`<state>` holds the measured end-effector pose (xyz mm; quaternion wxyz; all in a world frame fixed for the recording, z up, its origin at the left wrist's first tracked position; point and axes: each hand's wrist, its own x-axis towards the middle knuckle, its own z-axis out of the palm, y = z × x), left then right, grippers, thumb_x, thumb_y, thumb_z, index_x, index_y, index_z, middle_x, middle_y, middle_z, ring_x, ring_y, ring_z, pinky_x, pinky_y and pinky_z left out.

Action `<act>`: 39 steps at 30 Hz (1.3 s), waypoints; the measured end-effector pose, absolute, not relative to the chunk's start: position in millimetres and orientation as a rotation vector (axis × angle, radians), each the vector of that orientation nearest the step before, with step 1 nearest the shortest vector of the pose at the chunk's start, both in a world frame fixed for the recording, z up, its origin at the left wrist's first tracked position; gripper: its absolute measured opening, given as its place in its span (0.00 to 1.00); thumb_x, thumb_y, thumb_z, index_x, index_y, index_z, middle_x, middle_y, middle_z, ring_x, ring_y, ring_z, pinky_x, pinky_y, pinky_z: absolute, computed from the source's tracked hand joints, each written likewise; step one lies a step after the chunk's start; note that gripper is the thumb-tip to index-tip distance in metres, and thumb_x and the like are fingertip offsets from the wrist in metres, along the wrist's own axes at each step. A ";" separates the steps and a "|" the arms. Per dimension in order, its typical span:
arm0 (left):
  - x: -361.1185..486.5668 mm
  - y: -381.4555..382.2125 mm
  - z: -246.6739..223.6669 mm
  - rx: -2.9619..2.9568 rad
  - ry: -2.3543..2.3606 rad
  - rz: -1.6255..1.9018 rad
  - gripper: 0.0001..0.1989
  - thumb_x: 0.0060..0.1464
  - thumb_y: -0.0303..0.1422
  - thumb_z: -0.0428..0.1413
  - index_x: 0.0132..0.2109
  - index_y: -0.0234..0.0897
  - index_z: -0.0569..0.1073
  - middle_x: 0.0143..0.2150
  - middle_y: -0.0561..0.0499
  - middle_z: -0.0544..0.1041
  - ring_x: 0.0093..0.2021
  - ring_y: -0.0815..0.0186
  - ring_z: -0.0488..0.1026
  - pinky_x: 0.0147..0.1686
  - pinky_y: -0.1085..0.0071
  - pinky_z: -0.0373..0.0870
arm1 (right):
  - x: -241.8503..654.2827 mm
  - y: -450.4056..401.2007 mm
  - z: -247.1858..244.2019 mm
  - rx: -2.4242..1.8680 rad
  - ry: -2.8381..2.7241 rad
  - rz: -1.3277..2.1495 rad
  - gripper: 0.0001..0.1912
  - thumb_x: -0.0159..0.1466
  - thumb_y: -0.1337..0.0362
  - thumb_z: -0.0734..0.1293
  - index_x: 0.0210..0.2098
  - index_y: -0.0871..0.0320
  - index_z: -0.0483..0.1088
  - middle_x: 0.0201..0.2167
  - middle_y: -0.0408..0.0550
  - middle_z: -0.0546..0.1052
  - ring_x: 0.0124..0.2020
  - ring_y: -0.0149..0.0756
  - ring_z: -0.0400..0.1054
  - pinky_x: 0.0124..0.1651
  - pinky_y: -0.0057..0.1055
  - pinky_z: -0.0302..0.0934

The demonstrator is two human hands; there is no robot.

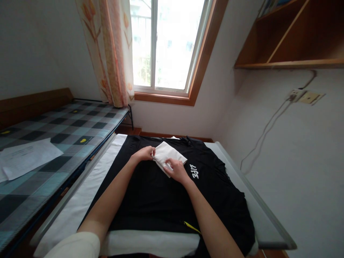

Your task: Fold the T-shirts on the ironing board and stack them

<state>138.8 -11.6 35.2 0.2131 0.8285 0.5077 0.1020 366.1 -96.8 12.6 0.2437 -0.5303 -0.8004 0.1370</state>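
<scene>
A folded white cloth point(168, 152), soft and thin, lies on a black T-shirt point(150, 200) that is spread flat. Its left corner is pinched between the thumb and fingers of my left hand point(145, 154). My right hand point(176, 170) rests on the near right part of the cloth, its fingers curled and closed on it. White lettering point(194, 171) on the shirt shows just right of my right hand. Beside my right forearm, a narrow yellow strip point(191, 227) lies on the shirt; its kind is unclear.
The shirt covers a white-topped table point(266, 215) with raised edges; white fabric point(72, 200) lies along its left side. To the left stands a bed point(67, 122) with papers point(32, 157) on it. A wall shelf point(290, 39) and a plugged-in cord point(264, 132) are at right.
</scene>
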 end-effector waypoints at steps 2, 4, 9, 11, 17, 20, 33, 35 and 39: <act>141.2 -12.6 33.6 2.281 1.453 0.244 0.09 0.41 0.27 0.60 0.35 0.40 0.74 0.33 0.54 0.76 0.33 0.65 0.73 0.31 0.75 0.64 | 366.5 -96.6 12.0 -1.433 -2.182 0.378 0.11 0.61 0.58 0.67 0.42 0.54 0.72 0.28 0.40 0.74 0.33 0.34 0.68 0.46 0.32 0.54; 142.6 -13.6 34.0 2.258 1.488 0.196 0.10 0.42 0.28 0.60 0.35 0.40 0.73 0.33 0.54 0.77 0.34 0.64 0.74 0.31 0.75 0.64 | 366.7 -96.6 11.7 -1.423 -2.177 0.383 0.11 0.61 0.58 0.67 0.42 0.54 0.72 0.28 0.40 0.73 0.32 0.33 0.68 0.45 0.32 0.54; 143.1 -17.0 40.4 2.274 1.489 0.182 0.09 0.43 0.27 0.60 0.35 0.41 0.72 0.32 0.55 0.76 0.34 0.65 0.74 0.30 0.76 0.62 | 366.6 -96.2 11.2 -1.420 -2.160 0.396 0.11 0.61 0.58 0.67 0.42 0.54 0.72 0.26 0.40 0.72 0.32 0.34 0.67 0.44 0.33 0.54; 143.3 -18.3 43.1 2.312 1.472 0.186 0.08 0.44 0.27 0.59 0.35 0.40 0.73 0.32 0.55 0.76 0.33 0.65 0.73 0.30 0.76 0.62 | 366.3 -95.6 10.4 -1.418 -2.153 0.406 0.11 0.61 0.58 0.67 0.42 0.55 0.72 0.26 0.40 0.72 0.31 0.34 0.67 0.44 0.33 0.54; 141.2 -19.9 47.4 2.376 1.456 0.197 0.07 0.48 0.28 0.56 0.37 0.41 0.73 0.35 0.53 0.77 0.33 0.66 0.73 0.32 0.75 0.63 | 369.7 -95.4 8.3 -1.367 -2.238 0.334 0.14 0.60 0.59 0.68 0.45 0.55 0.71 0.31 0.43 0.74 0.34 0.36 0.68 0.46 0.35 0.55; 138.9 -19.9 50.2 2.405 1.473 0.241 0.07 0.48 0.29 0.55 0.37 0.41 0.74 0.37 0.53 0.77 0.35 0.66 0.73 0.32 0.75 0.63 | 372.4 -96.7 9.5 -1.287 -2.347 0.232 0.19 0.58 0.61 0.70 0.48 0.53 0.70 0.38 0.46 0.74 0.39 0.38 0.68 0.50 0.37 0.54; 135.0 -21.0 55.4 2.389 1.585 0.144 0.05 0.46 0.30 0.57 0.32 0.43 0.77 0.36 0.52 0.79 0.36 0.64 0.75 0.32 0.74 0.64 | 369.6 -91.6 1.9 -1.168 -2.249 0.363 0.12 0.60 0.68 0.67 0.43 0.55 0.76 0.27 0.41 0.73 0.28 0.30 0.66 0.43 0.31 0.57; 136.8 -21.5 56.1 2.391 1.606 0.161 0.06 0.46 0.29 0.57 0.32 0.43 0.78 0.35 0.52 0.79 0.36 0.64 0.75 0.34 0.74 0.65 | 370.0 -91.6 1.8 -1.138 -2.252 0.434 0.11 0.61 0.67 0.66 0.42 0.56 0.76 0.26 0.41 0.73 0.26 0.29 0.65 0.39 0.28 0.58; 155.1 -25.5 54.6 2.491 1.644 0.371 0.08 0.53 0.33 0.54 0.37 0.41 0.78 0.38 0.50 0.79 0.38 0.64 0.75 0.39 0.72 0.67 | 371.1 -90.3 4.1 -1.228 -2.180 0.358 0.14 0.67 0.61 0.61 0.39 0.56 0.78 0.29 0.46 0.75 0.31 0.33 0.68 0.42 0.30 0.59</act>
